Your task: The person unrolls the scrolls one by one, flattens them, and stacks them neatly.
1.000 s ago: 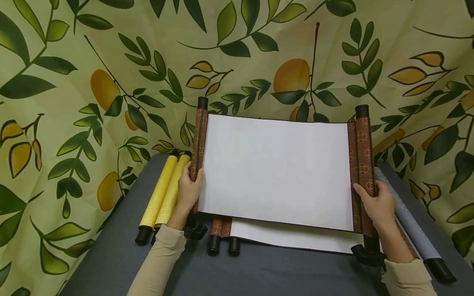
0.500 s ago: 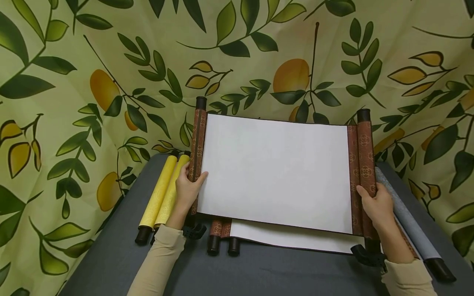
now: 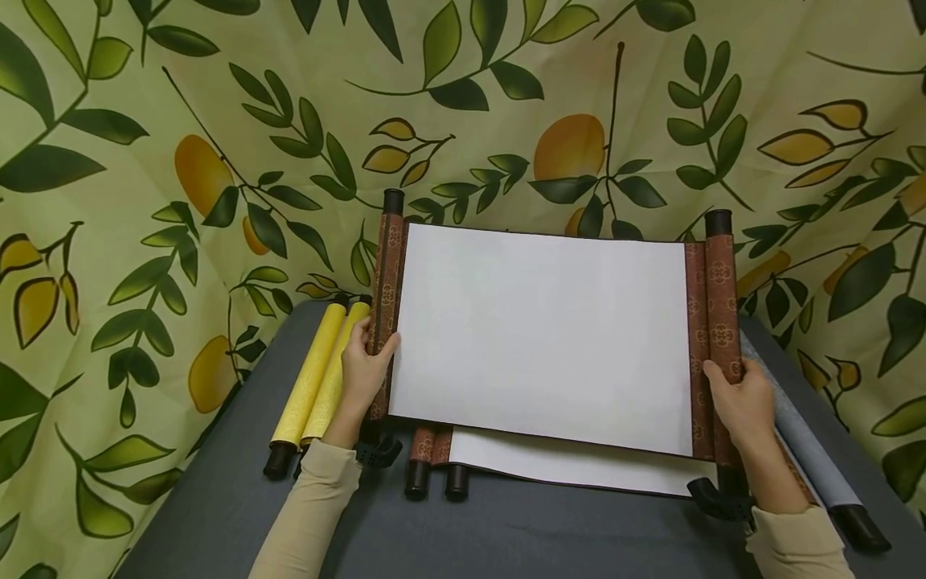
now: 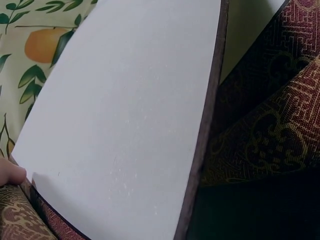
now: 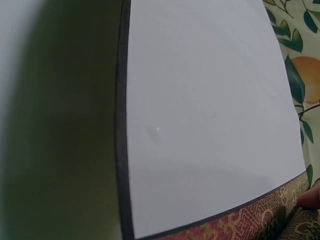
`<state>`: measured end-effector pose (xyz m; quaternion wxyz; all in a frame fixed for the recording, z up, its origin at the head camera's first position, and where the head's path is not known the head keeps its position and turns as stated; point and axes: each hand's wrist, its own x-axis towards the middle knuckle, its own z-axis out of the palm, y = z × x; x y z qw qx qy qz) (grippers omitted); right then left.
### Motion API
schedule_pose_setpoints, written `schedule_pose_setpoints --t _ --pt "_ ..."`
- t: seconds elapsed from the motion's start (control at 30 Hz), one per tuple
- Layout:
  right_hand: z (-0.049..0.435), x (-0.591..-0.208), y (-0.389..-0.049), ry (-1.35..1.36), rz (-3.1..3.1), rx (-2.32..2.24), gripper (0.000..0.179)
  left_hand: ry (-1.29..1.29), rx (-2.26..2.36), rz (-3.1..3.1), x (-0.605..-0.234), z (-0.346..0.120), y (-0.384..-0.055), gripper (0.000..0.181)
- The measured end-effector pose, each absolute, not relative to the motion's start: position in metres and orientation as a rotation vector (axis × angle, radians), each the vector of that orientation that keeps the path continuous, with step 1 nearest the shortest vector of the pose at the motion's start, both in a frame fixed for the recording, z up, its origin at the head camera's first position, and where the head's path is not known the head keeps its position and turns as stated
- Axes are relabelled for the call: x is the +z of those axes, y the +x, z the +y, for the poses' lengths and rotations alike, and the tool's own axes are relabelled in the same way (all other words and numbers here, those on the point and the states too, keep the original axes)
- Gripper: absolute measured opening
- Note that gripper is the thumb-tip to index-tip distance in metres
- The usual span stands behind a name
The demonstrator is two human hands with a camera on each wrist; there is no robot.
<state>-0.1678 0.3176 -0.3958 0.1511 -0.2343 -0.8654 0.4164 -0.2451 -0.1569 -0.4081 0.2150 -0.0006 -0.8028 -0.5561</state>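
Observation:
A blank white hanging scroll (image 3: 542, 338) with reddish-brown patterned ends is stretched between my two hands, tilted up toward the head camera. My left hand (image 3: 365, 370) grips its left roller, thumb on the front near the paper's edge. The right hand (image 3: 743, 400) holds the thicker right roller (image 3: 721, 314) around its lower half, thumb in front. Black knobs cap the rollers. In the left wrist view the thumb (image 4: 12, 172) lies at the paper's corner; in the right wrist view a fingertip (image 5: 310, 198) rests on the brocade band (image 5: 250, 217). Fingers behind the rollers are hidden.
A second unrolled white scroll (image 3: 564, 466) lies on the dark grey table (image 3: 506, 539) beneath the held one. Two yellow rolled scrolls (image 3: 311, 378) lie at the left. A grey-blue rolled scroll (image 3: 810, 450) lies at the right. A leaf-and-fruit patterned cloth (image 3: 463, 121) hangs behind.
My right hand has moved slightly right with its roller, and a little more white paper shows. The left hand has shifted slightly left, still gripping its roller.

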Motion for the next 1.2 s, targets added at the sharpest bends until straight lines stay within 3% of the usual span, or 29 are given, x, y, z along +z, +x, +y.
schedule_pose_setpoints --t 0.77,1.2 --pt "0.323 -0.391 -0.169 -0.676 -2.489 1.202 0.056 -0.025 -1.468 -2.267 -0.403 -0.163 -0.243 0.060" --pt "0.325 -0.389 -0.169 -0.722 -2.502 1.196 0.063 0.007 -1.519 -2.294 -0.402 -0.168 -0.243 0.059"
